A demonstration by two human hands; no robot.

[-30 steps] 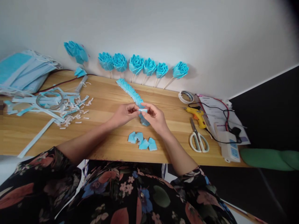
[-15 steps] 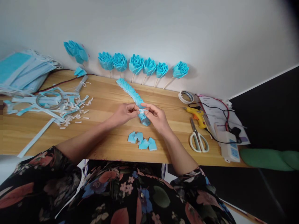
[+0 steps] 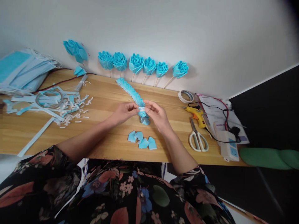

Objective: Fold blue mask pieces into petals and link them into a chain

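Between the fingertips of both hands is a small blue-and-white fabric petal (image 3: 141, 109), its pale edge stretched level. My left hand (image 3: 122, 114) pinches one end, and my right hand (image 3: 158, 115) pinches the other, fingers closed. Behind and beneath it, a long row of overlapping blue fabric petals (image 3: 130, 89) runs from the back of the table toward me, partly covered by the fingers. Several loose blue petals (image 3: 143, 143) lie on the wood just in front of my hands.
Several blue fabric roses (image 3: 136, 63) on sticks lean along the wall. Face masks (image 3: 22, 70) and cut strips (image 3: 48, 99) lie left. At right are a tape roll (image 3: 186, 96), yellow glue gun (image 3: 197, 116), scissors (image 3: 198, 140), papers (image 3: 211, 104) and a power strip (image 3: 227, 146).
The petal between my fingers has turned so that its white edge now lies flat and straight. My fingertips have shifted slightly; the table items stay put.
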